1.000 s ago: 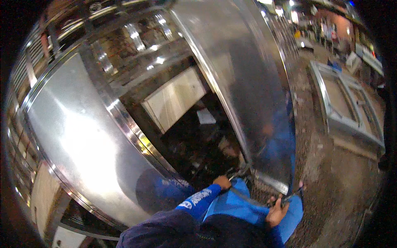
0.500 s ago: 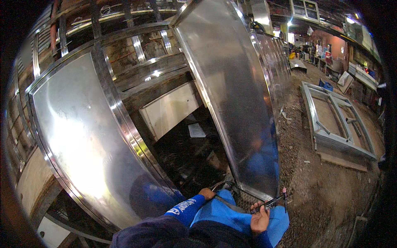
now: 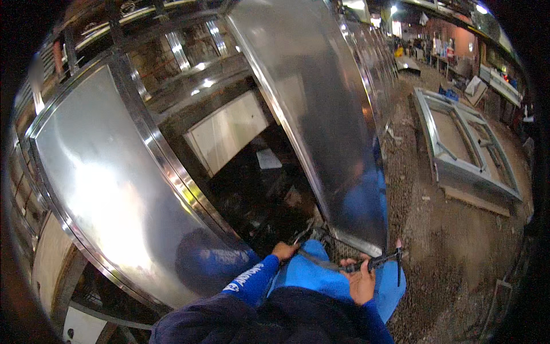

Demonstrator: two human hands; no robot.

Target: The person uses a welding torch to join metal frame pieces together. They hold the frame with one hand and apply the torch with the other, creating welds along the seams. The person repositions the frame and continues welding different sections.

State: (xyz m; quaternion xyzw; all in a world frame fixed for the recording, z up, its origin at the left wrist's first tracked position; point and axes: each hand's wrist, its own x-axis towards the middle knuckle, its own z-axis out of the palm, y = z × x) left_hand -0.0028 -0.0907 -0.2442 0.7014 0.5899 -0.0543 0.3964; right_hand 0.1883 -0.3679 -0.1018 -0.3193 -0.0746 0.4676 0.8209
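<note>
In my right hand [image 3: 361,278] is a black TIG welding torch [image 3: 378,261], its pink nozzle pointing up at the right end. From the torch a dark cable [image 3: 321,262] runs left across my blue-clad legs to my left hand [image 3: 283,250], whose fingers are closed around it. A thin, shiny piece [image 3: 302,234] juts out past the left fingers; its kind is unclear. Just beyond the hands stands the lower end of a tall, shiny sheet-metal panel [image 3: 321,114]. A second shiny panel [image 3: 109,183] lies left of my left arm.
Dark metal framing [image 3: 149,129] edges the left panel. Between the panels are a pale board [image 3: 226,135] and a light sheet [image 3: 268,159] in a dark gap. A grey metal frame [image 3: 478,149] rests on the gravelly ground [image 3: 409,209] at right. Cluttered benches stand far back.
My view has shifted slightly, and the panels sit a little farther left and higher. Both hands appear higher in the picture, the right still gripping the torch.
</note>
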